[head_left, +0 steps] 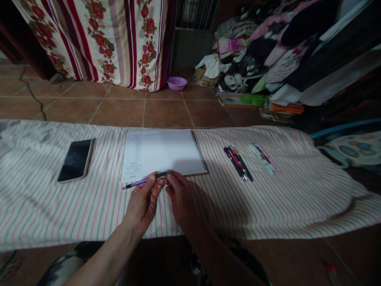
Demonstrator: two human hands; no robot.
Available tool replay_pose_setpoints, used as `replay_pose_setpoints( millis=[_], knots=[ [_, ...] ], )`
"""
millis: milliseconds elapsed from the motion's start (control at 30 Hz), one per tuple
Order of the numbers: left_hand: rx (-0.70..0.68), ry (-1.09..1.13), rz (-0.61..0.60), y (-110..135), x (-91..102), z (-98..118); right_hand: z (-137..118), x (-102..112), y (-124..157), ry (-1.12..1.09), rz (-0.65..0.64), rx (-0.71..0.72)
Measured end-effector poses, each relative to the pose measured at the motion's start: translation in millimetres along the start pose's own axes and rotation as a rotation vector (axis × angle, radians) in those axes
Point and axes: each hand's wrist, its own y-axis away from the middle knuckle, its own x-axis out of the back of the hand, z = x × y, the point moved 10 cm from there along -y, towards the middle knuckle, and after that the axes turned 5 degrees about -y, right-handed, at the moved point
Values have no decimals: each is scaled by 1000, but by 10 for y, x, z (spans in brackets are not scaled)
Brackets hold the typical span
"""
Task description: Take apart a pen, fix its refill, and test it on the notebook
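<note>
A purple pen (139,182) with a dark grip section lies across my fingers, over the near edge of a spiral notebook. My left hand (145,198) is closed on the pen's middle, thumb on top. At the pen's right end, my right hand (180,194) pinches the tip between thumb and fingers. The spiral notebook (166,149) lies open at a mostly blank white page, with a printed column at its left and the coil at its right. Several dark and red pens (237,162) lie to the right of it, and a group of pale pens (264,158) sits farther right.
A smartphone (76,159) rests on the left of the striped cloth (104,206) covering the table. Beyond, on the tiled floor, are a purple basin (177,83), a flowered curtain (119,39) and a heap of clothes (256,43). A patterned stool (357,149) stands at the right.
</note>
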Motion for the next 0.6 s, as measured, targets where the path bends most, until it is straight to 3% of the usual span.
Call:
replay_pose_setpoints(
  millis=[233, 600],
  knots=[
    [-5, 12, -6, 0, -14, -4, -34, -34, -7, 47, -49, 7],
    [-3, 23, 6, 1, -4, -6, -79, -24, 7, 26, -24, -19]
  ],
)
